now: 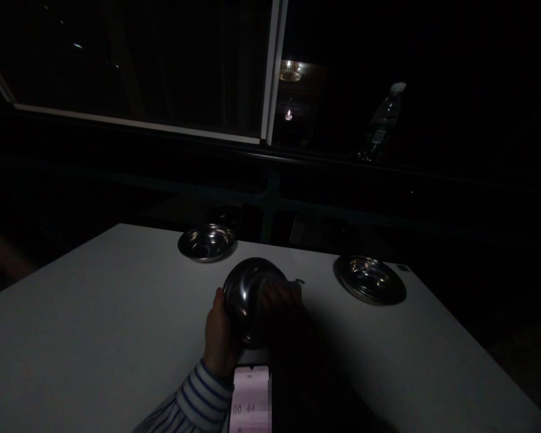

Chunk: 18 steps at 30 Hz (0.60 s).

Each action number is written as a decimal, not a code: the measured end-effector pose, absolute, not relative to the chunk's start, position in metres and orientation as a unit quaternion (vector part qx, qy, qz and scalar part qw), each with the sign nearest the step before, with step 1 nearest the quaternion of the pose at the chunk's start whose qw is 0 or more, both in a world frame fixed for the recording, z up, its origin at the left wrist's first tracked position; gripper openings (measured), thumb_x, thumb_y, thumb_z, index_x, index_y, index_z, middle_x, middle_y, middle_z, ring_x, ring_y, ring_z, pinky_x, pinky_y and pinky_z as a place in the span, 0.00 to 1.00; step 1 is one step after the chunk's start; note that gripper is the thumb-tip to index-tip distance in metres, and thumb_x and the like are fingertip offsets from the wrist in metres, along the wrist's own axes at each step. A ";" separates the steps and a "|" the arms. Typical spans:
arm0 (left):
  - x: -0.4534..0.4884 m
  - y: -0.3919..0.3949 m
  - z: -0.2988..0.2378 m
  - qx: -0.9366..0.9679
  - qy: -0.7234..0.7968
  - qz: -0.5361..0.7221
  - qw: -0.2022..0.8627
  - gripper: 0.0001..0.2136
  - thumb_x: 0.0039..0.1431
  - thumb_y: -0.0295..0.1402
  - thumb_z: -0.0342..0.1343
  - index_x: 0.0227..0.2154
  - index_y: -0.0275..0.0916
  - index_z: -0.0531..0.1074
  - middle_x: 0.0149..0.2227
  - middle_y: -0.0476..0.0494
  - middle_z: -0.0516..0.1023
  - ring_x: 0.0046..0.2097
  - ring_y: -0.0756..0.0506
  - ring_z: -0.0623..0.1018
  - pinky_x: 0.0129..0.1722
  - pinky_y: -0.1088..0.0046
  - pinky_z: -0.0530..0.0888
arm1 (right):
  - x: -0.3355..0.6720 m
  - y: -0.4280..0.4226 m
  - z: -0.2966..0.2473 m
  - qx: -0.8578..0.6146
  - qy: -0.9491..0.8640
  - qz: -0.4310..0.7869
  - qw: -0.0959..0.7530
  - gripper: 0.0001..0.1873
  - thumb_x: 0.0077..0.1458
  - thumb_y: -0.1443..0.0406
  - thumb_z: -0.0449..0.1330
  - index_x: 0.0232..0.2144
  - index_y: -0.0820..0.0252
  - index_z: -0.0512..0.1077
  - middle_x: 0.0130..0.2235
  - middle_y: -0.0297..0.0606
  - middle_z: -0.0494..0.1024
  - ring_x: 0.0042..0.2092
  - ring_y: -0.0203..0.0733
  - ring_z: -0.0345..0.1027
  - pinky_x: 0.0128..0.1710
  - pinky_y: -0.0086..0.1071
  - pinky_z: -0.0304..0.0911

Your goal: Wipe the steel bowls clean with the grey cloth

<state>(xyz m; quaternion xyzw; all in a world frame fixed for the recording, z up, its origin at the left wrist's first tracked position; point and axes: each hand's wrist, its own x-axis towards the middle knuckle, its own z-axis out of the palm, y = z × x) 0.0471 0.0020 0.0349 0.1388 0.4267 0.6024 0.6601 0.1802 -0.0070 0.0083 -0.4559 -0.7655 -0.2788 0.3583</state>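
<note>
A shiny metal bowl (243,300) is held tilted just above the white table (130,313). My left hand (219,337) grips its left rim, thumb along the edge, with a striped sleeve behind. My right hand (279,297) lies against the bowl's right side, fingers curled over what looks like a grey cloth (295,287). Deep shadow hides most of that hand and its arm. A phone (251,397) with a lit screen showing a timer lies below the bowl, partly covered by the dark right arm.
Another metal bowl (207,243) stands at the table's far left edge. Stacked metal bowls (370,279) sit at the far right, near a small dark label (402,268) on the corner. Beyond the table are a window frame (270,78) and a plastic bottle (383,123) on a ledge.
</note>
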 end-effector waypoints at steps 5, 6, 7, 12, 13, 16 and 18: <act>0.048 0.004 0.041 0.135 0.412 0.598 0.674 0.14 0.57 0.39 0.48 0.35 0.34 0.74 0.29 0.44 0.79 0.31 0.47 0.78 0.34 0.72 0.74 | 0.182 -0.005 0.018 -0.487 -0.777 -0.245 0.313 0.19 0.59 0.63 0.45 0.48 0.67 0.65 0.52 0.46 0.69 0.56 0.49 0.56 0.54 0.48 0.49; 0.048 0.004 0.041 0.130 0.411 0.600 0.674 0.14 0.58 0.39 0.48 0.35 0.34 0.74 0.29 0.43 0.79 0.31 0.47 0.78 0.34 0.72 0.74 | 0.182 -0.005 0.018 -0.483 -0.775 -0.252 0.319 0.19 0.59 0.64 0.45 0.48 0.67 0.66 0.51 0.46 0.69 0.55 0.49 0.56 0.54 0.48 0.49; 0.048 0.005 0.042 0.124 0.412 0.604 0.671 0.14 0.58 0.38 0.48 0.34 0.34 0.74 0.29 0.43 0.79 0.30 0.47 0.78 0.33 0.72 0.74 | 0.181 -0.006 0.017 -0.468 -0.773 -0.266 0.335 0.18 0.59 0.63 0.46 0.47 0.66 0.66 0.50 0.45 0.70 0.55 0.49 0.56 0.54 0.48 0.48; 0.048 0.003 0.044 0.123 0.409 0.599 0.677 0.14 0.58 0.37 0.48 0.33 0.34 0.75 0.29 0.43 0.79 0.31 0.48 0.78 0.33 0.73 0.75 | 0.172 -0.013 0.013 -0.431 -0.772 -0.290 0.367 0.15 0.58 0.62 0.48 0.44 0.61 0.68 0.48 0.41 0.72 0.56 0.47 0.56 0.57 0.49 0.44; 0.049 0.002 0.044 0.126 0.400 0.594 0.687 0.14 0.58 0.37 0.48 0.33 0.33 0.75 0.29 0.42 0.79 0.32 0.47 0.78 0.34 0.72 0.75 | 0.172 -0.012 0.017 -0.438 -0.775 -0.282 0.358 0.16 0.58 0.62 0.48 0.45 0.62 0.68 0.50 0.42 0.71 0.56 0.48 0.55 0.56 0.49 0.44; 0.050 0.000 0.048 0.120 0.371 0.601 0.698 0.14 0.59 0.36 0.46 0.34 0.34 0.75 0.30 0.43 0.79 0.33 0.47 0.79 0.37 0.71 0.75 | 0.179 -0.009 0.037 -0.476 -0.784 -0.251 0.311 0.18 0.59 0.63 0.46 0.48 0.64 0.66 0.52 0.43 0.69 0.56 0.48 0.56 0.55 0.50 0.46; 0.049 0.000 0.050 0.113 0.360 0.616 0.692 0.14 0.60 0.35 0.46 0.34 0.35 0.75 0.30 0.44 0.80 0.33 0.47 0.79 0.38 0.71 0.75 | 0.187 -0.007 0.045 -0.510 -0.781 -0.230 0.277 0.18 0.58 0.64 0.46 0.48 0.65 0.66 0.52 0.44 0.69 0.55 0.48 0.56 0.55 0.50 0.47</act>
